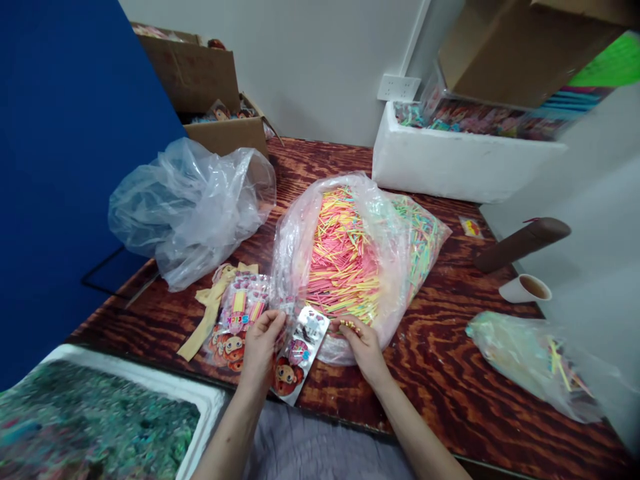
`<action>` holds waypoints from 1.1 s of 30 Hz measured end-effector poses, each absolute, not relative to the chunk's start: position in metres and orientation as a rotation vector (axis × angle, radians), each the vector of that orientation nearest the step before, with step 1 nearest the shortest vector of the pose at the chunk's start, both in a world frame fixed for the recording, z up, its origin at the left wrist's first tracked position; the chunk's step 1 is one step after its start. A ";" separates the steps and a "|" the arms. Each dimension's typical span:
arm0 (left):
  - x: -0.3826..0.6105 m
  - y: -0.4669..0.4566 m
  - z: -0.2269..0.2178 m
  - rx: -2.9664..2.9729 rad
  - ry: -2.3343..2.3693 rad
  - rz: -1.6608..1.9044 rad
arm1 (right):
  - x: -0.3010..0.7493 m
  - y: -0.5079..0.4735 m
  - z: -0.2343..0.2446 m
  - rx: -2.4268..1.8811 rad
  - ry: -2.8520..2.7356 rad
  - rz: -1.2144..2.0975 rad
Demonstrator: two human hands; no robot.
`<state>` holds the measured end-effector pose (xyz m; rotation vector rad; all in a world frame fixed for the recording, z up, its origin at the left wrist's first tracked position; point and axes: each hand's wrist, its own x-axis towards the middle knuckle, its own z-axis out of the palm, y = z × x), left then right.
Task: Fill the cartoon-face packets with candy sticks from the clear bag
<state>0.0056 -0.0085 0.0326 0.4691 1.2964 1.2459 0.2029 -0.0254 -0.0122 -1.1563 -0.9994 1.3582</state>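
My left hand is closed, thumb and fingers pinching the edge of a small printed plastic pouch with a silvery face and a red-haired cartoon figure. Several thin coloured sticks, their yellow ends showing, sit in the closed fingers of my right hand. Just beyond both hands is a large clear plastic bag, rolled open and full of loose pink and yellow sticks. More printed pouches lie in a pile beside my left hand, next to a pale yellow cloth piece.
A crumpled clear bag lies at the left, before cardboard boxes. At back right stands a white foam box. A brown bottle-like object, a paper cup and a plastic bag of sticks are at right. A foam tub sits front left.
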 end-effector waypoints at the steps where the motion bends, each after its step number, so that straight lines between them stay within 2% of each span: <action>1: 0.006 -0.009 0.033 0.463 1.296 1.257 | 0.203 -0.026 -0.012 -1.157 -0.995 1.362; 11: 0.014 -0.013 0.018 0.496 1.212 1.295 | 0.202 -0.024 -0.004 -1.169 -0.990 1.348; 18: 0.025 -0.019 0.022 0.805 1.291 1.219 | 0.203 -0.025 -0.008 -1.152 -0.909 1.373; 28: 0.036 -0.022 0.024 1.151 1.228 1.125 | 0.206 0.019 0.060 -0.817 -0.474 1.478; 33: 0.041 -0.023 0.023 1.045 1.168 1.125 | 0.190 0.020 0.068 -0.798 -0.478 1.638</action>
